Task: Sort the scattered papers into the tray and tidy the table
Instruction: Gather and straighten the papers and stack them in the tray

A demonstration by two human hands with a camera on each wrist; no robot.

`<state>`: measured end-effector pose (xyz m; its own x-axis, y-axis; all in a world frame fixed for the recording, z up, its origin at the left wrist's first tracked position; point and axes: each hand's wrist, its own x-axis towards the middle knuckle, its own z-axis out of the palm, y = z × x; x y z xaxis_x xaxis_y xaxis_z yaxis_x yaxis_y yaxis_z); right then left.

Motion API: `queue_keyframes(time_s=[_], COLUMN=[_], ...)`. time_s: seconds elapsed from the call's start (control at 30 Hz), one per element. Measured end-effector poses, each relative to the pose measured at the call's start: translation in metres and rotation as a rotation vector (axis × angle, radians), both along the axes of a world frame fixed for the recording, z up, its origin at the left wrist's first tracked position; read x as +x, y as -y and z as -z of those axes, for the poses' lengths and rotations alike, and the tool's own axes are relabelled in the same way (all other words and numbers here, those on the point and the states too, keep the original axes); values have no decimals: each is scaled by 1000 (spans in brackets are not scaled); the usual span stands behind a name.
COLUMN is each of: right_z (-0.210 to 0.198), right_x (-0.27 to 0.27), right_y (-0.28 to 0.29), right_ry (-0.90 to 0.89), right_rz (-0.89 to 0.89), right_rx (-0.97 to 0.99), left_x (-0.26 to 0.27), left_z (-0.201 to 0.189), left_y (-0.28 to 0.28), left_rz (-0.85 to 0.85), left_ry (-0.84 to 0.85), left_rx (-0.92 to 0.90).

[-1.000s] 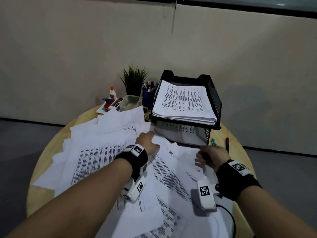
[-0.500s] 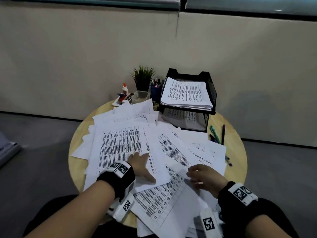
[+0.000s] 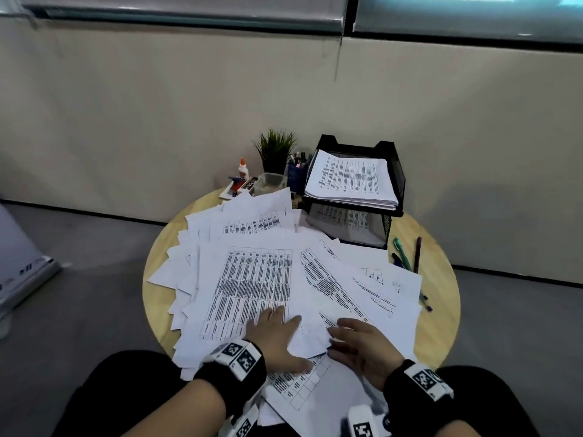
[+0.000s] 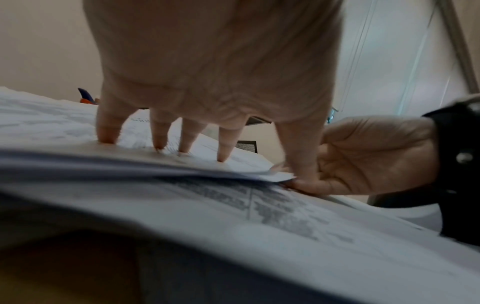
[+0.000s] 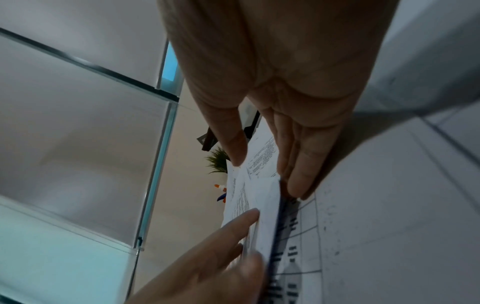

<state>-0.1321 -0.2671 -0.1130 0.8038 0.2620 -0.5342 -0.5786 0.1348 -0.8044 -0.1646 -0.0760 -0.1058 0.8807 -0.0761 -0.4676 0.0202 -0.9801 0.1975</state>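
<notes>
Printed papers lie scattered in overlapping layers over a round wooden table. A black mesh two-tier tray stands at the back right, with a neat paper stack on its top tier and more sheets below. My left hand rests near the table's front edge, fingers spread. In the left wrist view its fingertips press down on a layer of sheets. My right hand sits just to the right. Its thumb lies above and its straight fingers below the corner of those sheets.
At the back of the table stand a potted plant, a pen cup, a clear box and a glue bottle. Loose pens lie on bare wood right of the papers. A pale object sits on the floor at left.
Both hands have drawn back from beside the tray to the near edge of the pile. The right hand has moved left until it meets the left hand at a sheet corner.
</notes>
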Motion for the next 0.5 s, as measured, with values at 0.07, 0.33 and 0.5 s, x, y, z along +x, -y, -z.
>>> queue_keyframes(time_s=[0.07, 0.33, 0.5], right_z=[2, 7, 10], right_x=[1, 2, 4], right_y=[2, -3, -9], right_ry=[-5, 23, 54], right_rz=[9, -26, -49], right_rx=[21, 3, -90], left_x=[-1, 15, 9], left_z=[-3, 7, 17], left_y=[0, -66, -77], left_rz=[-8, -683, -763], left_ry=[8, 343, 132], left_rx=[-100, -254, -165])
